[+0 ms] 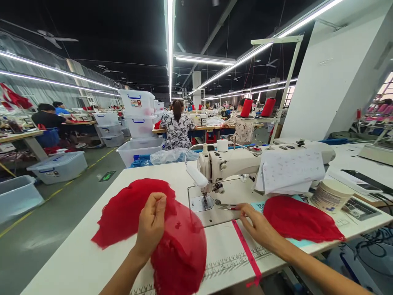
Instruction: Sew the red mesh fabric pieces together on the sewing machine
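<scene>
My left hand [152, 217] is closed in a pinch at the red fabric [187, 229], which spreads over the white table left of the sewing machine [233, 162]. Whatever lies between its fingertips is too small to make out. On the machine bed, my right hand [256, 223] has its fingers on the handles of small metal scissors [227, 207], whose blades point left toward the needle. Another red fabric piece [301, 219] lies to the right of that hand. A pink-red tape strip [247, 250] crosses the printed ruler [225, 266] at the table's front.
White paper [290, 170] hangs over the machine arm. A round tub [331, 194] and a phone-like dark object [362, 180] are at the right. Red thread cones [246, 108] stand behind. Plastic bins [141, 149] and a seated person [177, 125] are beyond the table.
</scene>
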